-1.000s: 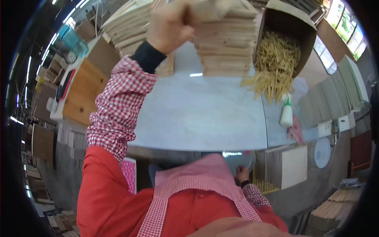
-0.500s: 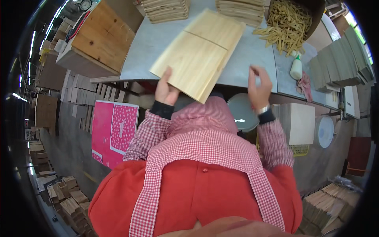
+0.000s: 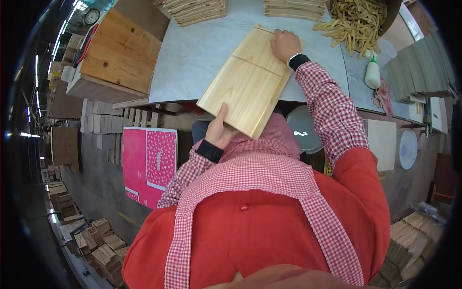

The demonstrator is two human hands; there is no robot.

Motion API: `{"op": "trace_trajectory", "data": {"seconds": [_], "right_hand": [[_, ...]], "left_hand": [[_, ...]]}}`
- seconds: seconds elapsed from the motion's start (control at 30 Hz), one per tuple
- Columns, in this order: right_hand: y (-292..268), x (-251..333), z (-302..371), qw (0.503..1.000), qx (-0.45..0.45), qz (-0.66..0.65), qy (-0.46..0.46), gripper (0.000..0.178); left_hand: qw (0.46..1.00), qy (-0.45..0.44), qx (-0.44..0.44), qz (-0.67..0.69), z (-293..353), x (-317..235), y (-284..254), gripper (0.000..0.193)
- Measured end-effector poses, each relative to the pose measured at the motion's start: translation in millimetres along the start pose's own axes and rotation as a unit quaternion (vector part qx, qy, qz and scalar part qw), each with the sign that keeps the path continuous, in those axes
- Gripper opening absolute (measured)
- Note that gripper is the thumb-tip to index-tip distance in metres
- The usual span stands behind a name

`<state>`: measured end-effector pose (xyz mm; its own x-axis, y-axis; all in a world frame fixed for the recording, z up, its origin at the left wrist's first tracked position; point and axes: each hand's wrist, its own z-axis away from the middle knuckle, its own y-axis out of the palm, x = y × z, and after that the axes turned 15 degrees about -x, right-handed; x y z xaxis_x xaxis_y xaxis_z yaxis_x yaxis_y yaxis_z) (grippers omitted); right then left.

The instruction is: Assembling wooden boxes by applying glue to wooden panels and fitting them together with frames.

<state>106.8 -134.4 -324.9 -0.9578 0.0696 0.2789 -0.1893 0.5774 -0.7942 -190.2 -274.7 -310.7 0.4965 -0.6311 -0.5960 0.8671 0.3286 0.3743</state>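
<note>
A pale wooden box (image 3: 243,89), flat and rectangular with a dark seam across its top face, lies tilted over the front part of the grey-white table. At its near edge my left hand (image 3: 220,132) grips it, thumb on the top face and fingers hidden beneath. My right hand (image 3: 286,44) reaches to the far right corner, its curled fingers closed at the box's edge.
Stacks of thin wooden pieces (image 3: 197,10) (image 3: 294,8) stand at the table's back. To the right are tan strips (image 3: 356,24), a white squeeze bottle (image 3: 372,74), a pink cloth (image 3: 383,96) and grey panels (image 3: 418,65). A wooden-topped cabinet (image 3: 120,53) stands left.
My right hand has come from beside the table's front edge up to the box's far right corner. The box has shifted slightly nearer to me in the picture, with my left hand still on it.
</note>
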Motion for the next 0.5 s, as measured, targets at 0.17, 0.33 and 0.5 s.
{"op": "trace_trajectory", "data": {"seconds": [0.17, 0.33, 0.5], "right_hand": [[-16, 44, 8, 0.999, -0.043, -0.025, -0.022, 0.035], [2, 28, 42, 0.987, -0.086, -0.118, -0.061, 0.037], [-77, -80, 61, 0.944, -0.325, -0.021, 0.054, 0.043]], "left_hand": [[0.999, -0.043, 0.002, 0.018, 10, -9, -29, 0.054], [0.982, -0.176, 0.015, 0.058, -7, -5, -69, 0.057], [0.988, -0.146, -0.015, 0.050, -12, -7, -68, 0.060]]}}
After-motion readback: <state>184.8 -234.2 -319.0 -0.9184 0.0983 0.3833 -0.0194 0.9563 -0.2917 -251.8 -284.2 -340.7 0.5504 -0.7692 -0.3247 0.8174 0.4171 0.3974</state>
